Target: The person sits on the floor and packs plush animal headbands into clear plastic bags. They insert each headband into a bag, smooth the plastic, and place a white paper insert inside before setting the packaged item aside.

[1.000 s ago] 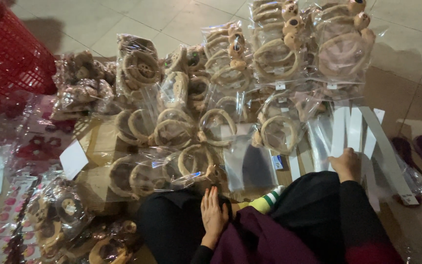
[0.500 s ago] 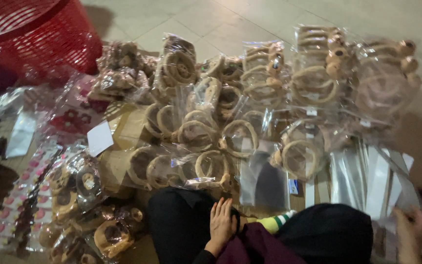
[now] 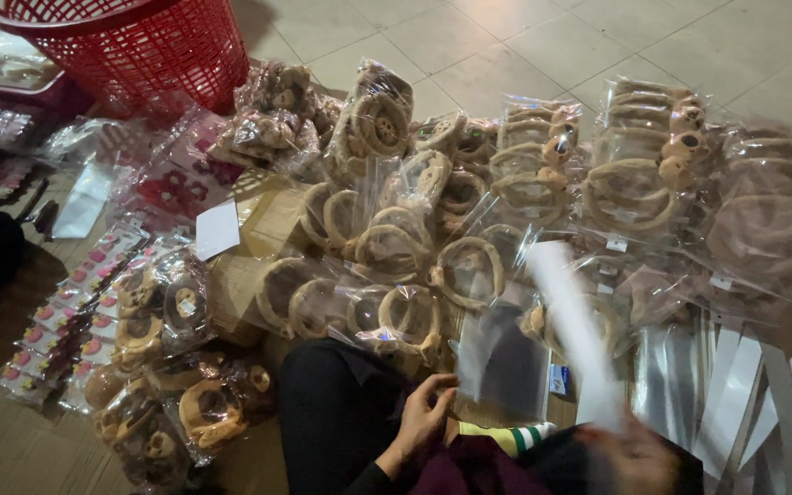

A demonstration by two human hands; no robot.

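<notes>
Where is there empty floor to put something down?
Bare tile floor shows along the top, between the red basket and the farthest bagged headbands. A smaller patch of brown floor lies lower left, beside the small pink packets. The middle is packed with headband bags.

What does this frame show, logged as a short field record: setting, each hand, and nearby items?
setting: tiled floor, person seated amid packaged goods
left hand: left hand pinches the lower edge of a clear plastic bag
right hand: right hand blurred, at a white strip; grip unclear
ahead: bagged plush headbands in overlapping rows
far left: red mesh basket
left: small pink packets
right: stack of empty clear sleeves
</notes>
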